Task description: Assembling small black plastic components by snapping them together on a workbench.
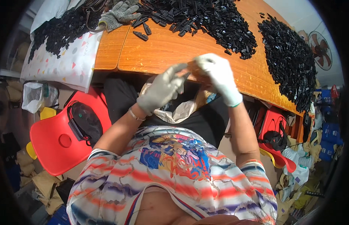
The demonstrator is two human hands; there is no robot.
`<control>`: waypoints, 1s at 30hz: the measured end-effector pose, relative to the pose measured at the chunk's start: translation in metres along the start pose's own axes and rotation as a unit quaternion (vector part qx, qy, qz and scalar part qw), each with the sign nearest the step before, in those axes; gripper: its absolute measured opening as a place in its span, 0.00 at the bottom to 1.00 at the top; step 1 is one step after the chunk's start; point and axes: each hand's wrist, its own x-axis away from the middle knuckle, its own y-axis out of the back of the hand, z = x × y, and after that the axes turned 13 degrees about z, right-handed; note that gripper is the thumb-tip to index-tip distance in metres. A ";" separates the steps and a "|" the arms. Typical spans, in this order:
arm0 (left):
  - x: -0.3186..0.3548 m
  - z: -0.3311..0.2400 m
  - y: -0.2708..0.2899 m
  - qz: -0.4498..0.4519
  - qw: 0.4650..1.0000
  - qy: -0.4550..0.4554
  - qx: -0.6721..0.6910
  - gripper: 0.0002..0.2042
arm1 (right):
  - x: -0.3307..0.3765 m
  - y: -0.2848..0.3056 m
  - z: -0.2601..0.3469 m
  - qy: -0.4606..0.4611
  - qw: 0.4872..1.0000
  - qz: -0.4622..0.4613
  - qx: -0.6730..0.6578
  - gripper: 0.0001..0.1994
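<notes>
While the orange-brown wooden table is stretching across the far side, a large middle heap of black parts is covering its back, beyond the hands, and a right-hand heap is spreading along its right end. At left, a red chair is standing below a patterned white cover. A pale bag is sitting open between the person's legs, just below the hands.

Both gloved hands are hovering near the table's front edge. The left hand is pointing partly spread, bent fingers rightward; the right hand is curling its fingers just beside them. Blur is hiding whether either is gripping anything. A grey knitted glove is lying left of the middle heap, and a single black part is resting near that heap's edge.
</notes>
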 end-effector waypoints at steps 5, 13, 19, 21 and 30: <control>0.030 -0.004 0.012 -0.032 0.871 -0.077 -0.485 0.18 | 0.005 0.049 -0.031 0.110 0.882 -0.189 0.417 0.04; -0.010 -0.025 0.117 -0.213 0.789 -0.044 -0.574 0.12 | -0.013 0.074 -0.065 0.004 0.913 -0.035 0.407 0.07; -0.026 -0.022 0.149 -0.183 0.807 -0.034 -0.560 0.09 | -0.004 0.070 -0.046 -0.003 0.969 0.026 0.245 0.11; -0.029 -0.022 0.147 -0.184 0.813 -0.024 -0.551 0.09 | 0.001 0.065 -0.046 -0.032 0.987 0.042 0.155 0.10; -0.026 -0.019 0.130 -0.293 0.869 0.038 -0.396 0.15 | 0.000 0.025 -0.019 -0.118 0.993 -0.024 0.020 0.06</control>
